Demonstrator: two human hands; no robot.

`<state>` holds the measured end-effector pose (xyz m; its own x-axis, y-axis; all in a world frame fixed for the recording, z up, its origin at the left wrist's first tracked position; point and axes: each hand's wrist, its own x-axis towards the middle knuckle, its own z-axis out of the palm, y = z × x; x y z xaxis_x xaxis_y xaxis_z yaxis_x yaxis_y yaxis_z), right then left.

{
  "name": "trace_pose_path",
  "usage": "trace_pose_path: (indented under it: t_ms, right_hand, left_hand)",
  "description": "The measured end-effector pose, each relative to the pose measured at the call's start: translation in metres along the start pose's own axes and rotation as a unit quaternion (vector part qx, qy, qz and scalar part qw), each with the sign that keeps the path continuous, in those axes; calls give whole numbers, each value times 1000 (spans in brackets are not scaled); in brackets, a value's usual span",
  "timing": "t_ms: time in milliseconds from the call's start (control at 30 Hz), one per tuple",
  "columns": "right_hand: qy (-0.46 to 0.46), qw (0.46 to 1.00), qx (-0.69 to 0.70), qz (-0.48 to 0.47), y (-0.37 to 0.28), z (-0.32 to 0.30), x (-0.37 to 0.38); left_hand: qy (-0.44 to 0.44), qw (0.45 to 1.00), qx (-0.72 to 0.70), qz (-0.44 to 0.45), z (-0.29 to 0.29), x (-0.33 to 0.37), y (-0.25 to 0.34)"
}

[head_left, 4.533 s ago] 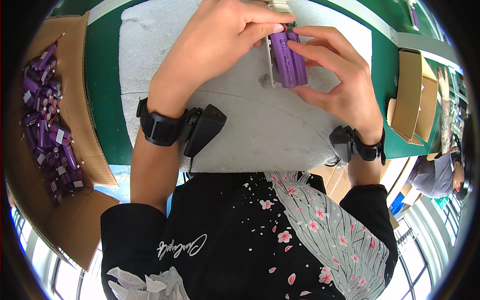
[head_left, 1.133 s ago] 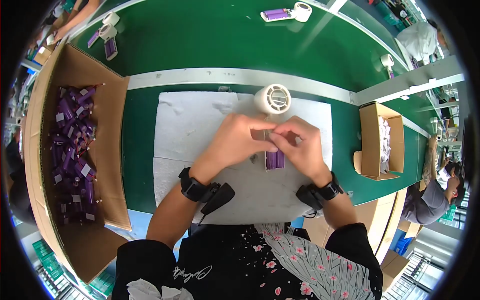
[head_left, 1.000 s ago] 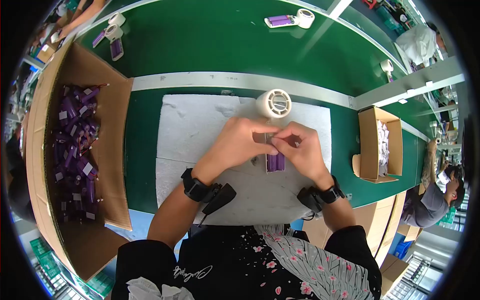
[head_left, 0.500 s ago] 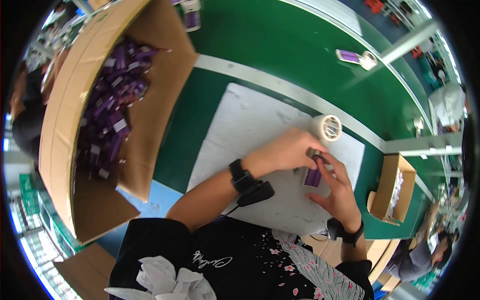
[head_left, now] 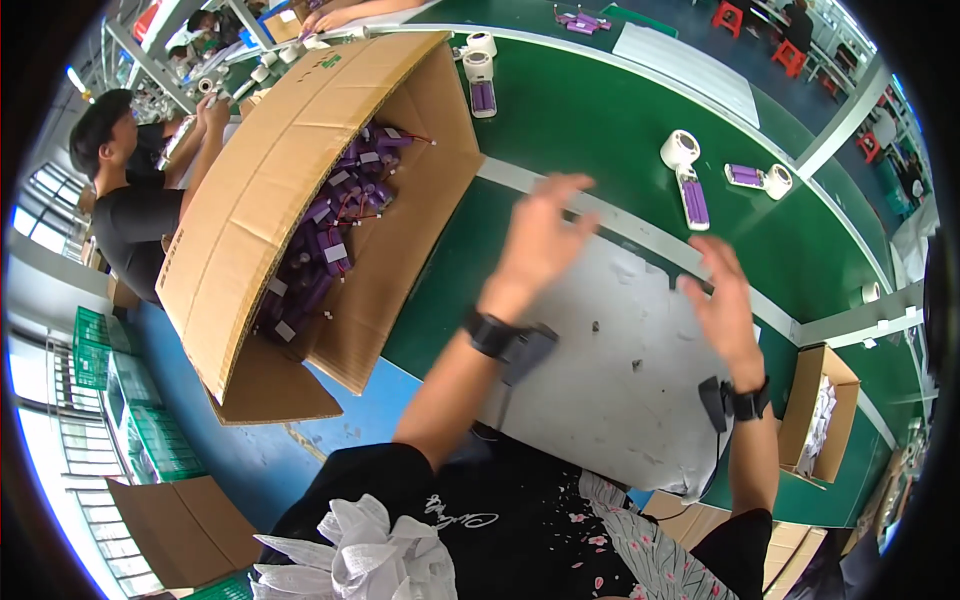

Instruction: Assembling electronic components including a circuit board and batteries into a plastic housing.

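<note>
My left hand (head_left: 543,238) is raised over the far edge of the grey mat (head_left: 590,370), its fingers apart and slightly blurred, holding nothing. To the right, my right hand (head_left: 722,305) hovers above the mat's far right part, also open with fingers spread. Just beyond it on the green table lies a white round-headed device (head_left: 682,150) with a purple battery pack (head_left: 694,203) in its handle. A similar white device (head_left: 775,181) rests to its right. Two small dark bits lie on the mat.
A large cardboard box (head_left: 250,190) of purple battery packs (head_left: 330,240) stands at the left. More white devices (head_left: 480,70) lie at the far side. A small carton (head_left: 835,410) with white pieces is at the right. A co-worker (head_left: 125,190) works beyond the big box.
The white device with the purple battery was in my hands over the mat; now one lies on the green table beyond. Both hands have let go and moved apart. The view has shifted.
</note>
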<state>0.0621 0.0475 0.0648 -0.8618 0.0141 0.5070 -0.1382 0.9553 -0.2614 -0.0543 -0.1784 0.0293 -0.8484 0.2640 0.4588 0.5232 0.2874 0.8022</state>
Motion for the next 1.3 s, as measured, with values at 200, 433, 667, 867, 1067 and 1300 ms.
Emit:
trace_pose_path:
  t_ms: [200,433,667,867,1067,1300]
  right_hand:
    - [-279,855,396,187,6,19,-59]
    - [-176,825,485,231,15,33,-70]
    - [-181,829,475,234,14,29,-75]
    - [-172,810,497,259,11,32,-72]
    - [-185,806,529,192,15,29,-68]
    - [15,674,692,256,34,39,-81]
  left_hand:
    - [99,944,310,-50,-126,72,-82]
    - [-10,814,558,-161,-169,102,-155]
    - [46,866,481,-127,-180,94,-151]
    - [-34,957,251,-142,-148,46,-28]
    - [-186,977,-77,-73,-55,22,46]
    - [-270,950,-125,97,112,-12,99]
